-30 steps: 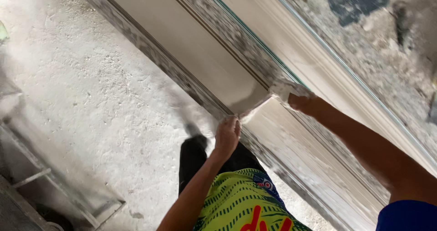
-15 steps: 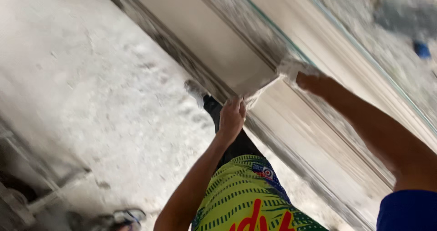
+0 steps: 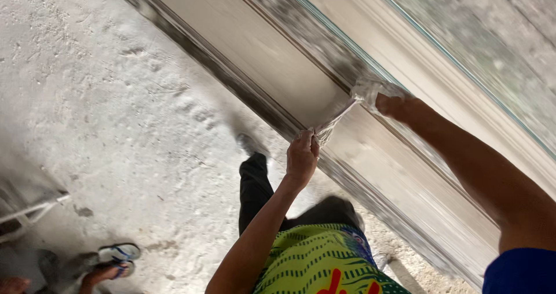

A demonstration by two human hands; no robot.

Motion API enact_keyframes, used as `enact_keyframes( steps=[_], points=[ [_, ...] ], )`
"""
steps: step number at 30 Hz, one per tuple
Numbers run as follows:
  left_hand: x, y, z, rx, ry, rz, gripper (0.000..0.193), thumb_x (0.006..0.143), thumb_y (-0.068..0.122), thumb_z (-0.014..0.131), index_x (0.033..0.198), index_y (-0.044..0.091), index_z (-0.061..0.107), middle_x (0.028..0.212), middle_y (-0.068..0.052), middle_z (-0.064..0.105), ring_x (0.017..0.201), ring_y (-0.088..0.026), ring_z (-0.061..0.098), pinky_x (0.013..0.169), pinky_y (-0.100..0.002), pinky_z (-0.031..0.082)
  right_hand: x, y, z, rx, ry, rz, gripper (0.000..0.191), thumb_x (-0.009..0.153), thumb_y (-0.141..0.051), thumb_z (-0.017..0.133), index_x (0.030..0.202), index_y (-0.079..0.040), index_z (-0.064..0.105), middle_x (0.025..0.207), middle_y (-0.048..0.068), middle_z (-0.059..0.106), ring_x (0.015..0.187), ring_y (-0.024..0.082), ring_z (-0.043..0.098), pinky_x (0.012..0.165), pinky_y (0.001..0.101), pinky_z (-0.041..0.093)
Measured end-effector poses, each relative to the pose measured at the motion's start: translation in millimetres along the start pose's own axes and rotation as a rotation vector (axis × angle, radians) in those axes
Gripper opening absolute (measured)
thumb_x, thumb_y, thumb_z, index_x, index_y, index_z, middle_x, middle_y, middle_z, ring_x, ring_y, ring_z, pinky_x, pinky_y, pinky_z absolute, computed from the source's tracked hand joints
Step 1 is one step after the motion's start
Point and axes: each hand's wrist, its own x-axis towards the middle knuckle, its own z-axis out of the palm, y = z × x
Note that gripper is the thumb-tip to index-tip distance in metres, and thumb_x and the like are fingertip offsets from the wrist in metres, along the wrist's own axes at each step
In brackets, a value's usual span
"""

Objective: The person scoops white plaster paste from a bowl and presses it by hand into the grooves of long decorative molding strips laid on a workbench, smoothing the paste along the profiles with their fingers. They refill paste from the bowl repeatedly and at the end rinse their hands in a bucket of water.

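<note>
Between left hand and right hand, plastic film stretches taut.

Rough, pale grey concrete floor, dusty, w/ faint footprints pressed in. Long pale cream moulded panel w/ dark edge strips runs diagonally across it, upper left to lower right. A sandalled foot of another person rests on floor at bottom left, beside a thin white metal frame.
</note>
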Motion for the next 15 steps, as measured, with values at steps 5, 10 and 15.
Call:
enact_keyframes(
  steps=[5, 10, 15],
  points=[
    [-108.2, 57.3, 85.5, 0.164, -0.034, 0.053, 0.019, 0.094, 0.005, 0.06, 0.113, 0.003, 0.063, 0.095, -0.02, 0.064, 0.086, -0.04, 0.064, 0.072, -0.05, 0.052, -124.6, 86.5, -29.3, -0.032, 0.02, -0.09, 0.041, 0.108, -0.028, 0.044, 0.14, -0.004, 0.051, 0.146, 0.015, 0.052, 0.131, 0.022, 0.052, 0.108, 0.0294, 0.042],
    [-200.3, 118.3, 154.3, 0.09, 0.028, 0.051, 0.016, 0.101, 0.007, 0.06, 0.115, 0.0, 0.062, 0.094, -0.02, 0.064, 0.084, -0.038, 0.065, 0.071, -0.049, 0.052, -227.6, 157.3, -52.4, -0.03, 0.056, -0.164, 0.039, 0.109, -0.028, 0.045, 0.138, -0.004, 0.052, 0.143, 0.016, 0.054, 0.129, 0.022, 0.054, 0.106, 0.0287, 0.044],
    [-301.9, 180.8, 226.7, 0.068, -0.085, -0.113, 0.011, 0.101, 0.007, 0.06, 0.109, -0.001, 0.064, 0.092, -0.019, 0.065, 0.079, -0.037, 0.067, 0.068, -0.048, 0.051, -342.0, 224.6, -67.5, -0.014, 0.103, -0.132, 0.037, 0.11, -0.028, 0.045, 0.137, -0.004, 0.053, 0.141, 0.016, 0.056, 0.127, 0.022, 0.056, 0.103, 0.0279, 0.047]
  ],
)
